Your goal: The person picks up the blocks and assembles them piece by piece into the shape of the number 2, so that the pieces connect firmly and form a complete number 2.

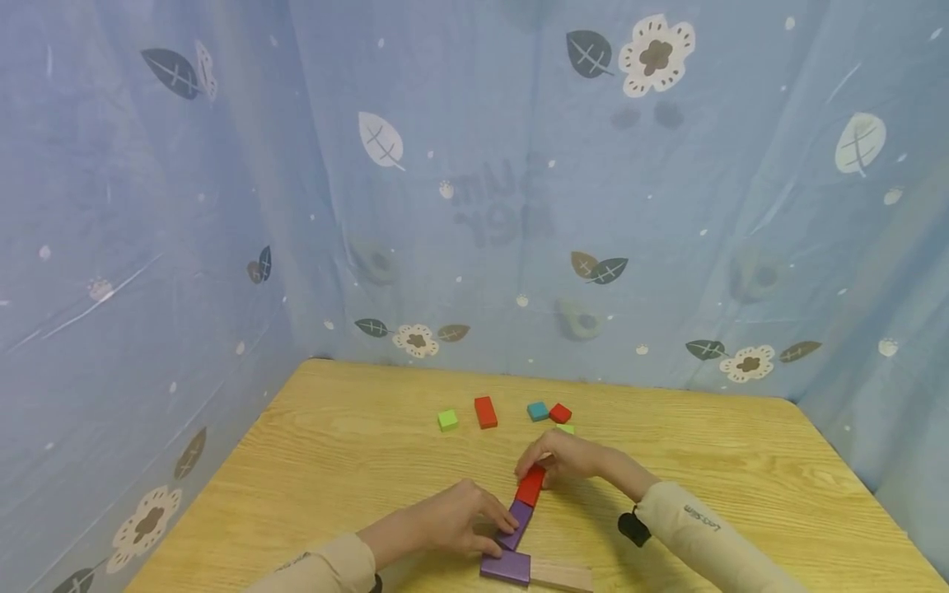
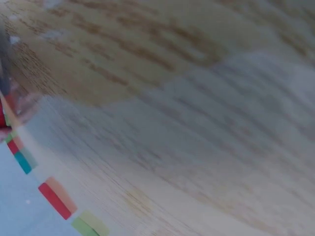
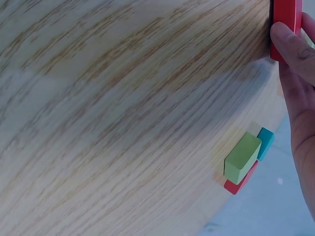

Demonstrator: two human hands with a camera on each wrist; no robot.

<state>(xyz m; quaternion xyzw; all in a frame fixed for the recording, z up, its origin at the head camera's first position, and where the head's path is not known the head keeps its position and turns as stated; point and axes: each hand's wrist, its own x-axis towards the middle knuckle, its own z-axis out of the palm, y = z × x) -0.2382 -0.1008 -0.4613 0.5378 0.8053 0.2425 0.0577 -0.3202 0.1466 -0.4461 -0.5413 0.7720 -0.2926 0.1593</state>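
Meanwhile, right hand point(image 1: 559, 455): pinched red block point(image 1: 530, 487) at its far end.
Left hand point(image 1: 463, 520): held purple block point(image 1: 521, 517) between thumb and fingers — end to end with red block.
Joint: uneven pressure risked skewing it — and the left thumb, low, risked nudging near purple point(image 1: 506, 568).

Right sleeve point(image 1: 722, 548): pale cream, long, loose, ending in a cuff at the wrist
Sleeve lettering point(image 1: 700, 517): dark print on the side toward the worktop's point(image 1: 356, 445) right edge, too small to read surely
Right wristpiece point(image 1: 633, 528): black, rounded, beside the cuff
Left sleeve point(image 1: 329, 570): cream too, with a partly visible dark mark point(image 1: 292, 562)
Left wristpiece point(image 1: 377, 584): only a black sliver shows
Left hand point(image 1: 460, 516), right hand point(image 1: 565, 455): bare
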